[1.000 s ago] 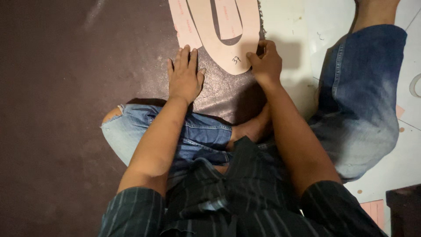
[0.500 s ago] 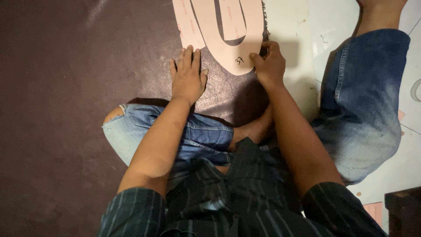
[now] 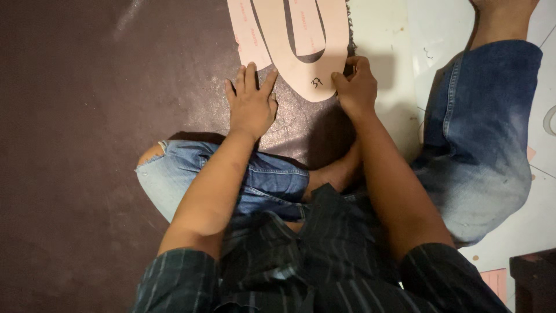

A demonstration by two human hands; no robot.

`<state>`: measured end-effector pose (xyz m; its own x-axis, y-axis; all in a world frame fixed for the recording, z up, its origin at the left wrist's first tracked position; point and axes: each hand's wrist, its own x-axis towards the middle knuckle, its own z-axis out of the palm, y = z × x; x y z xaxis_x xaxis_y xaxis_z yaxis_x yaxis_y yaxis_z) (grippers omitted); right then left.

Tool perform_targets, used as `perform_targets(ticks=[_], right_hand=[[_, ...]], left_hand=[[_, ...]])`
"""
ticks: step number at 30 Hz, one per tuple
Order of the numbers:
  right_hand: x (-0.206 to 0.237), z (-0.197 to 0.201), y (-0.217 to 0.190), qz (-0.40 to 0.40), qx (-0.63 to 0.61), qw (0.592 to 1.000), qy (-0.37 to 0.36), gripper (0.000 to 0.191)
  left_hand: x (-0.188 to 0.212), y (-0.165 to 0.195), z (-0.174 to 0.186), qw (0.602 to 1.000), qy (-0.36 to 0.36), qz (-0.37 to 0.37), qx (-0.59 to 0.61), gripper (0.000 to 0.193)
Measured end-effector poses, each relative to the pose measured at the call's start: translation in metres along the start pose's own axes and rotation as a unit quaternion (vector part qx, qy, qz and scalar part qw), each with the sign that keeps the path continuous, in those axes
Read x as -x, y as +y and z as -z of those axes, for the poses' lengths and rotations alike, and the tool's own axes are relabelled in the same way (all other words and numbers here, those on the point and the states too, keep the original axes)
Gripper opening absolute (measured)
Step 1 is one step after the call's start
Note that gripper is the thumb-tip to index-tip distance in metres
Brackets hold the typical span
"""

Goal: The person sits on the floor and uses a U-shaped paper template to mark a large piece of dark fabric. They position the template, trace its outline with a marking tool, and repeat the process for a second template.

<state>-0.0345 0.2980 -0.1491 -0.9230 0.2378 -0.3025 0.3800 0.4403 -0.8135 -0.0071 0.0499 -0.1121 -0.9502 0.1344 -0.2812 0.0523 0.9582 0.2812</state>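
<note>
Dark brown leather sheet (image 3: 87, 145) on the floor carries the pink template (image 3: 301, 52), barely moved since a moment ago, left hand (image 3: 250, 104) still pressed flat with fingers spread beside it, right hand (image 3: 354, 87) pinching its rounded edge, so positioning continues.

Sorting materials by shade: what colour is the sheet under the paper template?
Dark brown sheet, slightly shiny, under the pale pink template; head view.

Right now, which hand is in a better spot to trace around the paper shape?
Probably the right hand: it sits at the pattern edge, seemingly pinching something thin. The left hand lies flat, pressing the pattern down.
</note>
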Motion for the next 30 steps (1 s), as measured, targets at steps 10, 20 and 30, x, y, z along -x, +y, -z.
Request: perform_targets(ticks=[10,20,30], right_hand=[[-0.002,0.003,-0.008,-0.031,0.013,0.999,-0.017,0.042],[-0.046,-0.013,-0.005,0.224,0.034,0.974,0.011,0.032],[-0.061,-0.030,0.002,0.207,0.089,0.974,0.033,0.027]], left_hand=[[-0.005,0.001,0.003,1.000,0.016,-0.007,0.014,0.060],[-0.043,-0.024,-0.016,0.985,0.151,0.068,0.055,0.057],[-0.062,-0.033,-0.029,0.959,0.232,0.113,0.117,0.039]])
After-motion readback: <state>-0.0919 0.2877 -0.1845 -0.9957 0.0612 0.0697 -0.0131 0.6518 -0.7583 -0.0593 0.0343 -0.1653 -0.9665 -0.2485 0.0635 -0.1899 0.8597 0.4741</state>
